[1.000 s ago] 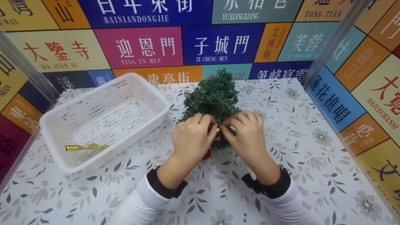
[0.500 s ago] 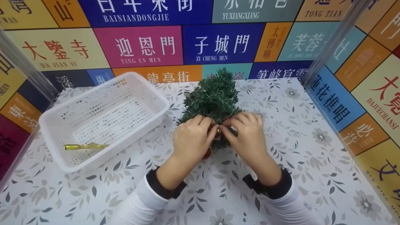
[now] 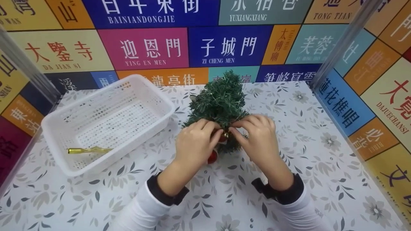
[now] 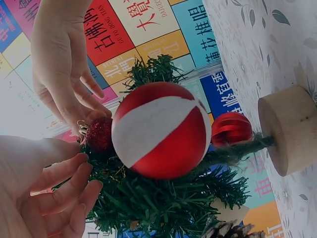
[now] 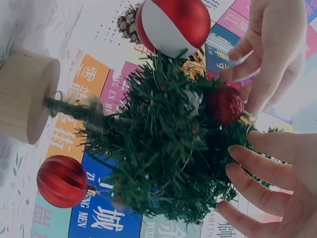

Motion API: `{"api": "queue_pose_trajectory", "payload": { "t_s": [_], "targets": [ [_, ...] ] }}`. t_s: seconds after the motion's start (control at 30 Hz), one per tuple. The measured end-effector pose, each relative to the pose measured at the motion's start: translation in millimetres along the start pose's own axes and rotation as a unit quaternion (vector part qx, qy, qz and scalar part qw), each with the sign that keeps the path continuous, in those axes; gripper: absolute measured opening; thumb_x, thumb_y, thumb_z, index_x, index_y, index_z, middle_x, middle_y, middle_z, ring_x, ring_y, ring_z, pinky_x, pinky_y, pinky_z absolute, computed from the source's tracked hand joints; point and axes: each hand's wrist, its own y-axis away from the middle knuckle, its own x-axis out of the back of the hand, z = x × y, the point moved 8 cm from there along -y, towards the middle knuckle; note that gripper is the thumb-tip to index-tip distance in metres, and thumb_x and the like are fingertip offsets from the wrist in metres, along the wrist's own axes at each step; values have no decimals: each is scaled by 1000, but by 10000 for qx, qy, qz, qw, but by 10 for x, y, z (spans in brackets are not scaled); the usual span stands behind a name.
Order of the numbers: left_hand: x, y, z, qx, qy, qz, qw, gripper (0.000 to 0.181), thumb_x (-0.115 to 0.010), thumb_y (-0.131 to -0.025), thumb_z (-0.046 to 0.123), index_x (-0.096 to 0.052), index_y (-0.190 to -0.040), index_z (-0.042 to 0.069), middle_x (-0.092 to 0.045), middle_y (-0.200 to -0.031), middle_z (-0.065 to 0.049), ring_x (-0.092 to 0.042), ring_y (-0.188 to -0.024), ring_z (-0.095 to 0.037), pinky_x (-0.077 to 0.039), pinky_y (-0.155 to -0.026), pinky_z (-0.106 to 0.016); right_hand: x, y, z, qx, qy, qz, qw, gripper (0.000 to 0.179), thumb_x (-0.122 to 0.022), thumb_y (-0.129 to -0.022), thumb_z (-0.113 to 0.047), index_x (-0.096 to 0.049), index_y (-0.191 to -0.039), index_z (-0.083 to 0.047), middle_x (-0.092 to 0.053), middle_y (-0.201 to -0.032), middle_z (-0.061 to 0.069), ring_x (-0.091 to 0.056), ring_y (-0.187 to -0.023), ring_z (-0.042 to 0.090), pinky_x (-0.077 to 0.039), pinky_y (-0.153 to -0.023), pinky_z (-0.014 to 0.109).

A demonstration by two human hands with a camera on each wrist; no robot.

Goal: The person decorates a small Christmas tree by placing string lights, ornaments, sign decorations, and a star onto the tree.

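A small artificial Christmas tree (image 3: 221,99) stands on a round wooden base (image 4: 287,131). Low on its near side hangs a small glittery red bauble (image 5: 225,104) with a gold cap. My left hand (image 3: 194,141) is just left of that cap, fingertips at the branches. From the other side my right hand (image 3: 258,138) reaches in, thumb and fingers loosely spread beside the cap. In both wrist views the fingertips are partly lost among the needles. Also on the tree are a larger red-and-white bauble (image 4: 161,131) and a ribbed red bauble (image 5: 63,181).
To the left stands a white perforated plastic basket (image 3: 112,125), with a shiny gold strip (image 3: 88,150) inside. A pine cone (image 5: 129,25) sits at the tree. The table (image 3: 321,179) has a leaf-patterned cover, and walls with colourful lettering enclose it behind and at the sides.
Half a second ago both thumbs met at the gold cap of the small bauble. Now they have drawn slightly apart, and the bauble shows between them. Tree and basket stay put.
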Motion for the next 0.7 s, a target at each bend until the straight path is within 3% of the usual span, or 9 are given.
{"api": "queue_pose_trajectory", "payload": {
  "t_s": [0.2,0.37,0.57,0.7],
  "targets": [
    [79,14,-118,146,44,105,9998,11,-71,-87,28,-71,-85,17,-70,-82,3,-65,-65,-15,-53,-54,-28,66,-3,95,-183,-78,16,9998,14,-78,-81,-22,-74,-85,-10,-71,-87,5,-60,-98,32,-39,-97,54],
    [194,24,-311,311,-42,213,9993,10,-72,-87,26,-72,-87,16,-71,-84,2,-66,-64,-16,-51,-51,-28,118,21,274,-553,-105,-49,9984,15,-75,-85,-23,-74,-89,-8,-72,-90,8,-60,-101,34,-38,-99,55],
    [369,34,-691,794,-296,272,9960,12,-72,-87,26,-73,-89,14,-73,-84,0,-66,-63,-20,-48,-49,-31,164,79,592,-1245,-101,-322,9916,18,-69,-90,-20,-72,-102,-7,-70,-102,13,-58,-107,36,-35,-101,57],
    [475,50,-1038,1366,-497,-89,9893,16,-70,-88,26,-72,-96,12,-73,-90,-3,-64,-63,-24,-46,-47,-33,172,139,803,-1714,-117,-667,9829,28,-63,-94,-24,-68,-115,-6,-66,-118,17,-53,-117,39,-30,-105,61]
  ]
}}
